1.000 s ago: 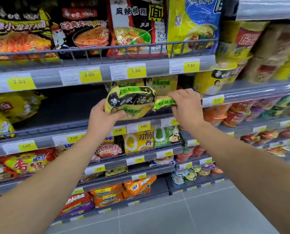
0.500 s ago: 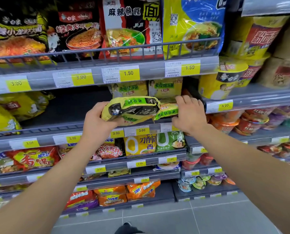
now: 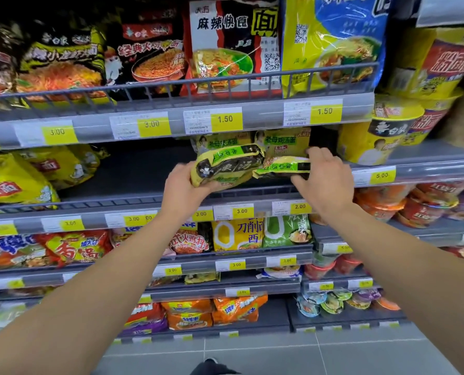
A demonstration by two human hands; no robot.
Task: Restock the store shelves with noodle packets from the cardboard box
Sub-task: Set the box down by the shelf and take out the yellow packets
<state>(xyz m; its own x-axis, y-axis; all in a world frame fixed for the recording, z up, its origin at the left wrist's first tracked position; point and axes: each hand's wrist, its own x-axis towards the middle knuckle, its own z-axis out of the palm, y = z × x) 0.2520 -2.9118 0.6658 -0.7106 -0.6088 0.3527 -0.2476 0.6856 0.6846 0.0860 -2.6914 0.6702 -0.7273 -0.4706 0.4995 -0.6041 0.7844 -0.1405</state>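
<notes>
My left hand grips a yellow, green and black noodle packet from below, holding it over the front edge of the second shelf. My right hand holds a second packet of the same kind lying flat at the shelf's right end, fingers over its top and thumb under it. Behind them stand two yellow packets of that brand upright at the back. The cardboard box is out of view.
Larger noodle packs fill the top shelf behind a wire rail. Yellow bags lie at the left of the second shelf, with dark space between them and my hands. Cup noodles stand to the right. Lower shelves hold more packets.
Both hands have pushed the packets deeper toward the shelf. The right hand's packet now lies flatter in front of the upright ones, and my view has moved closer.
</notes>
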